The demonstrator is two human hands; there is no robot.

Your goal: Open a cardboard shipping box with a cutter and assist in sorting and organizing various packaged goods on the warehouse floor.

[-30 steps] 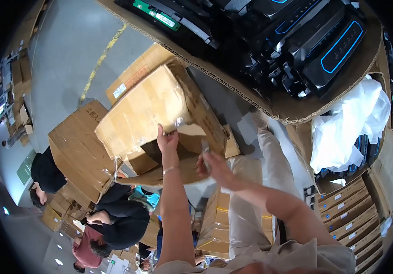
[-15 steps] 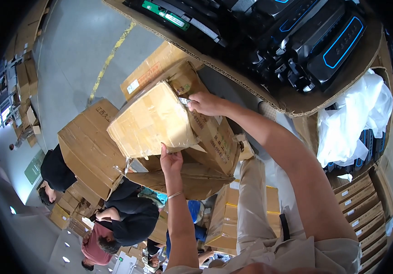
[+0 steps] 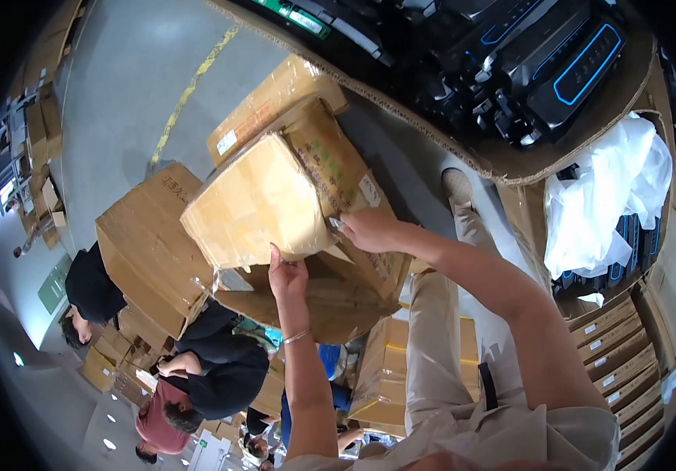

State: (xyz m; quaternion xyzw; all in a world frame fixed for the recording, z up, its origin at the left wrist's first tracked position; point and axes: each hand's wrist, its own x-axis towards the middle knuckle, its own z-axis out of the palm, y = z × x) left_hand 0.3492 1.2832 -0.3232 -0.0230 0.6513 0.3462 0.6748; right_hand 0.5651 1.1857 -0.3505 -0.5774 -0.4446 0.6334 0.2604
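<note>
1. Biggest thing first: the taped cardboard box (image 3: 275, 196) sits dead centre of the frame, tilted, its lower end resting on an opened carton (image 3: 314, 294) just below it. It's wrapped in shiny packing tape, so it probably slides easily. I'd keep it propped on that carton instead of carrying the whole weight.

2. Other brown boxes (image 3: 149, 243) crowd the middle left, and a tray of black-and-blue devices (image 3: 526, 63) fills the upper right. Not much room to swing, so small moves seem smarter.

3. People in dark shirts (image 3: 220, 369) crouch at lower left, right under the tilt. If the box slips, it goes their way, I reckon.

4. Left hand (image 3: 287, 276), centre frame: open, palm and fingers pressed flat up against the box's lower edge, bracing it. That's the anchor, so I'd hold it firm.

5. Right hand (image 3: 369, 229), just right of centre: fingers curled, pinching at a tape edge or label on the box corner. Peeling along the seam looks safer than yanking outward.
</note>
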